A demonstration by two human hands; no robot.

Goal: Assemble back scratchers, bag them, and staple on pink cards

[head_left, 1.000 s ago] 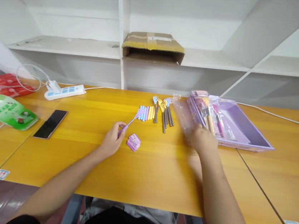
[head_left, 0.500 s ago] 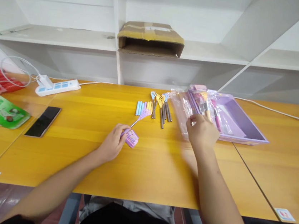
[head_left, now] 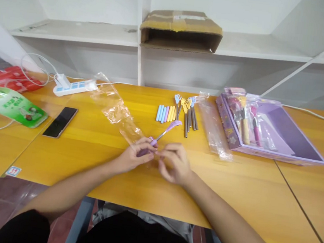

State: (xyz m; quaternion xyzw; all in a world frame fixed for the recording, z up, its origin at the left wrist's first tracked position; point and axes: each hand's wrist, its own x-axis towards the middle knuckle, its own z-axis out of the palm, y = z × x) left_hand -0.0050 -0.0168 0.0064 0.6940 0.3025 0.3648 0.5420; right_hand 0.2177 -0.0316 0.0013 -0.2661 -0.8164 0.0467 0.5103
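Observation:
My left hand (head_left: 131, 158) is closed around the purple handle of a back scratcher (head_left: 165, 131), its purple claw head pointing up and right. My right hand (head_left: 177, 164) meets it, thumb and finger pinched on the end of a clear plastic bag (head_left: 119, 112). That long bag stretches from my hands toward the upper left. The purple printed packet seen earlier is mostly hidden by my left hand. Beyond lie several blue and yellow back scratchers (head_left: 190, 119) with metal rods. Beside them is a row of blue, purple and yellow handle sleeves (head_left: 166, 114).
At right, a purple box (head_left: 281, 154) holds bagged brushes (head_left: 246, 127), with another clear bag (head_left: 216, 131) along its left side. To the left are a phone (head_left: 60, 122), a green pouch (head_left: 20, 107) and a power strip (head_left: 76, 87). An open carton (head_left: 181, 24) sits on the shelf.
My right hand has come from the purple box to my left hand, bringing a clear bag that now trails leftward. My left hand has shifted right, still holding the back scratcher. The view has moved slightly.

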